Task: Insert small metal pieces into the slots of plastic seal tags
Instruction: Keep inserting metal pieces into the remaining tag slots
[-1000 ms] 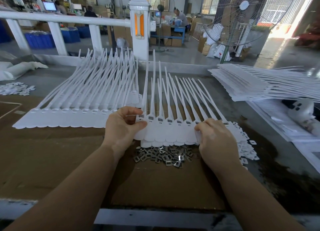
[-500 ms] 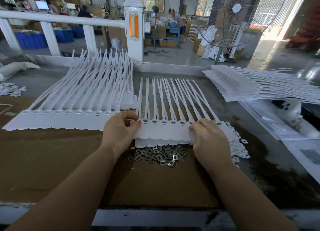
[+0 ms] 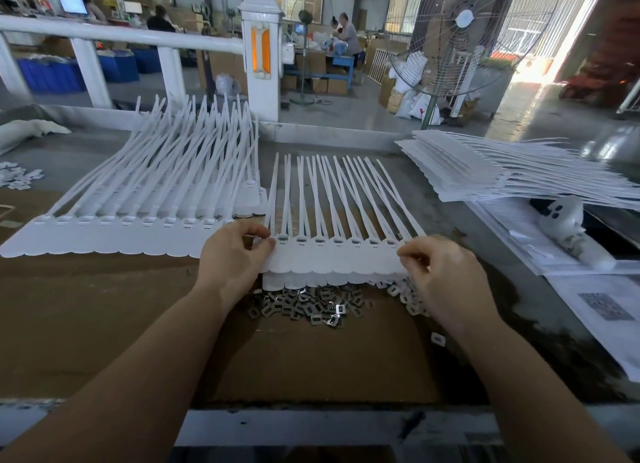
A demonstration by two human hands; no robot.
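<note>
A strip of joined white plastic seal tags (image 3: 332, 258) lies on the cardboard in front of me, its long tails pointing away. My left hand (image 3: 232, 258) pinches the strip's left end between thumb and fingers. My right hand (image 3: 440, 272) pinches its right end. The slots along the strip's top edge show dark metal inside. A heap of small square metal pieces (image 3: 304, 303) lies just below the strip, between my wrists. Small white plastic bits (image 3: 401, 292) lie scattered by my right hand.
A longer spread of tag strips (image 3: 138, 220) lies to the left. A stack of tag strips (image 3: 485, 171) sits at the right, above printed sheets (image 3: 588, 296). The cardboard sheet (image 3: 104, 306) covers the bench. A white railing (image 3: 121, 32) and a standing fan (image 3: 450, 39) are behind.
The strip's tails, raised a second ago, now lie flat. My right hand has shifted from pressing the strip's right part to pinching its end.
</note>
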